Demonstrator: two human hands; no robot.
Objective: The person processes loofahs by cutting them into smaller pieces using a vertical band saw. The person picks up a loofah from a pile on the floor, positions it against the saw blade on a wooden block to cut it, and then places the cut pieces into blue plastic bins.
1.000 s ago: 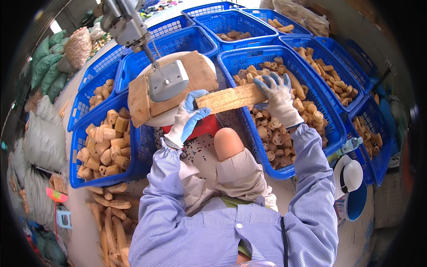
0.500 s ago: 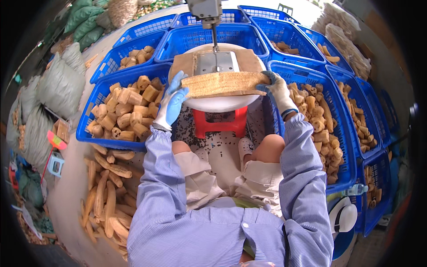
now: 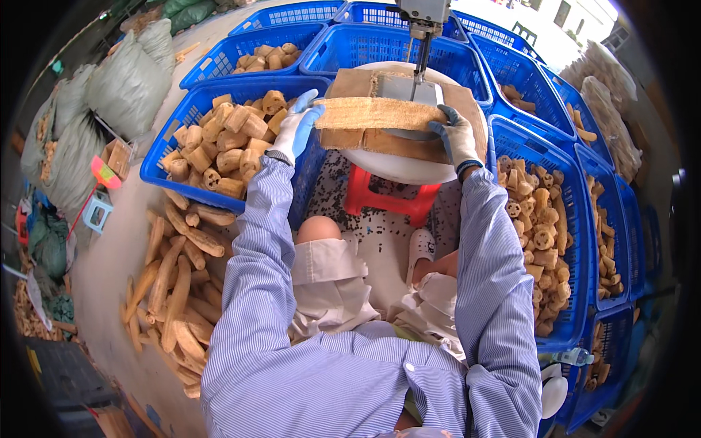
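Note:
A long, dried tan loofah lies crosswise between my hands, just in front of the machine's upright blade or needle. My left hand, in a white and blue glove, grips its left end. At the other end, my gloved right hand pinches it with thumb and fingers. Under it is a brown board on a white round top, held up by a red stool. The machine head hangs above a metal plate, partly hidden by the loofah.
Blue baskets ring the machine. The left basket and the right basket hold short cut loofah pieces. Whole loofahs are heaped on the floor at my left. Pale sacks stand farther left, and dark bits litter the floor between my legs.
The whole view has turned, so the machine and baskets sit farther right. Against the machine, the loofah has shifted left, and the blade now stands nearer its right end. Both hands still hold it.

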